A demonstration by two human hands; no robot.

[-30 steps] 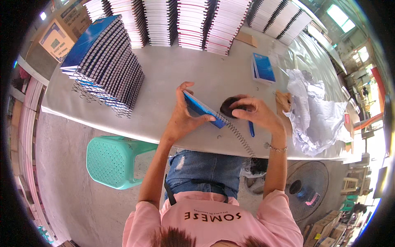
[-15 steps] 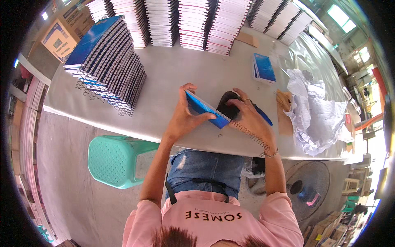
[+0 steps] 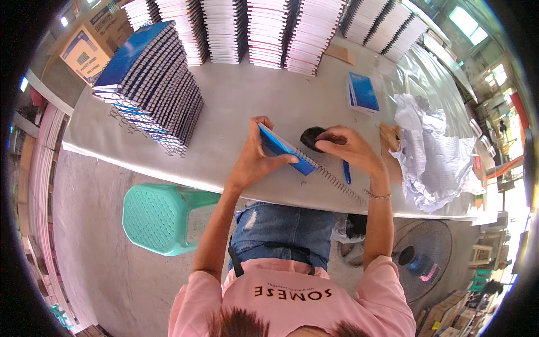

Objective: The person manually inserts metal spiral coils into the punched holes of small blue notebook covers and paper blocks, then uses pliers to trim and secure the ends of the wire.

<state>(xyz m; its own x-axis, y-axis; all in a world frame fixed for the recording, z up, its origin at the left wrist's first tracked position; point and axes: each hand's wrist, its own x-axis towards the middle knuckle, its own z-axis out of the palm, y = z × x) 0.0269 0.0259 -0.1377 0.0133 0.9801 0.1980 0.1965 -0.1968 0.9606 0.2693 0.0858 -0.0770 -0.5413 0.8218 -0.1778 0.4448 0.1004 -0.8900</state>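
Note:
My left hand (image 3: 251, 160) grips a small blue-covered notebook (image 3: 273, 140), tilted above the table, with its thumb across the cover. A thin metal spiral coil (image 3: 337, 182) runs through the notebook's edge. Its loose end trails down to the right, near my right wrist. My right hand (image 3: 356, 149) is beside the notebook with curled fingers. From under its palm sticks the blue handle of a tool (image 3: 346, 172); the tool's head is hidden. At the right thumb tip is a rounded black object (image 3: 312, 138); whether the fingers hold it is unclear.
A tall stack of blue spiral notebooks (image 3: 160, 90) stands at the left. Bound stacks (image 3: 269, 36) line the back. Another blue notebook (image 3: 363, 92) and crumpled paper (image 3: 429, 151) lie at the right. A green stool (image 3: 160, 219) and a fan (image 3: 421, 261) stand below the table.
My right hand has drawn back from the coil and turned, uncovering more of it. The blue handle has swung to point more downward. My left hand keeps its hold on the notebook.

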